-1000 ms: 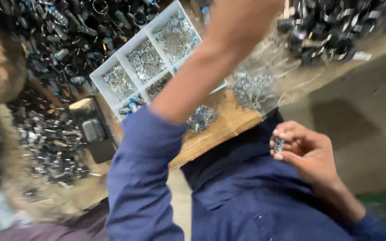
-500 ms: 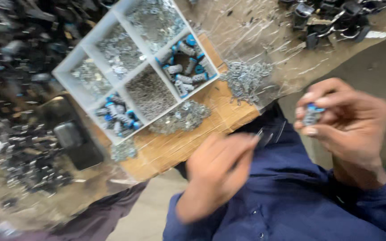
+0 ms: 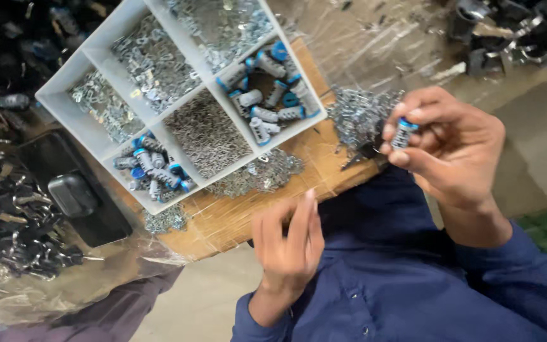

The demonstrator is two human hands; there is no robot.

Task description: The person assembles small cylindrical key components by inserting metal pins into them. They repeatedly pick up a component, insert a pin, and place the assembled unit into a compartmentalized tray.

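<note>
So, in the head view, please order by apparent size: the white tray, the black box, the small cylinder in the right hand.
1. White tray, clearly largest.
2. Black box.
3. Cylinder, smallest, though held nearer the camera by the right hand.

A dark navy-blue cloth shirt (image 3: 400, 285) fills the lower right of the frame, with a small round dark button on its front near the bottom edge. Its long sleeves end at the wrists of the bare left hand (image 3: 289, 244) and bare right hand (image 3: 454, 149), with no gloves, rings or watch showing.
</note>
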